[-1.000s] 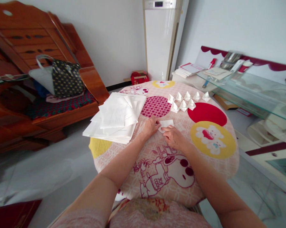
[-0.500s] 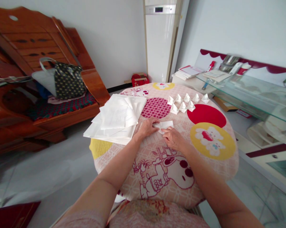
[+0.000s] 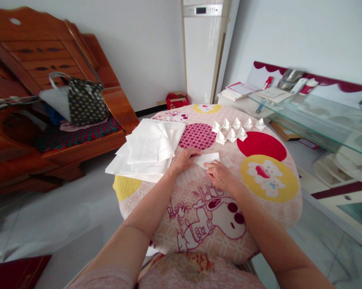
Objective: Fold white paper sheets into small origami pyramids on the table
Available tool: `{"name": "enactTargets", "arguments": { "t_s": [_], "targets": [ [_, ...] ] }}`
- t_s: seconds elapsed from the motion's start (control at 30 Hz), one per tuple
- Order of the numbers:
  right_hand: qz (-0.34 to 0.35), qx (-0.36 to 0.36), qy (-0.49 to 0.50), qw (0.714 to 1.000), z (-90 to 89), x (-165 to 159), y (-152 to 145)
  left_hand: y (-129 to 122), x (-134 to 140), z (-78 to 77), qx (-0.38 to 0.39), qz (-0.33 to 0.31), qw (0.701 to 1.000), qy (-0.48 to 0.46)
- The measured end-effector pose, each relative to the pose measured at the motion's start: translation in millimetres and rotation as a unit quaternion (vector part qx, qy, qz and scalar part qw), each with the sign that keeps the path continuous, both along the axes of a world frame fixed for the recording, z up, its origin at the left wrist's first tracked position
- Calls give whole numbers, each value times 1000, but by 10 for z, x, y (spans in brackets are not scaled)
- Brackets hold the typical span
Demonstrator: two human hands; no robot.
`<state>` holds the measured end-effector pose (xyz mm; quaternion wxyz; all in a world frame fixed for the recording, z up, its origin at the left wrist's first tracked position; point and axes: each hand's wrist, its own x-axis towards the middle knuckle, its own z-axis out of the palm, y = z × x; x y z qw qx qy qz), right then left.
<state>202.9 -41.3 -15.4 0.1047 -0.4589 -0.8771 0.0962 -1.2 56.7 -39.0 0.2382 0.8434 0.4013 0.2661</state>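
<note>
Left hand (image 3: 185, 159) drawn leftward, right hand (image 3: 219, 173) pointing onto paper (image 3: 210, 157)

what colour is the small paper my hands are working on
The small paper is white; the head view shows it best.

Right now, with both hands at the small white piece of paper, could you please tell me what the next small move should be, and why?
Probably a light press with the bare right hand along the small white piece of paper: that hand touches its near side, the bare left hand is at its left end, and the pink patterned tablecloth lies underneath as support.
</note>
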Motion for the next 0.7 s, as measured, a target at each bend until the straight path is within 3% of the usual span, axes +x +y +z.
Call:
{"name": "enactTargets", "arguments": {
  "t_s": [0.13, 0.33, 0.53, 0.7],
  "targets": [
    [1, 2, -4, 1000, -20, 1, 9, -101, 61, 48, 37, 38, 999, -4],
    [2, 22, 24, 999, -67, 29, 18, -149, 111, 19, 18, -36, 999, 14],
    [-5, 38, 65, 997, -150, 97, 96, -88, 71, -35, 7, -35, 999, 1],
    [-11, 47, 15, 999, -122, 10, 163, -89, 77, -32, 8, -48, 999, -3]
  ]
}}
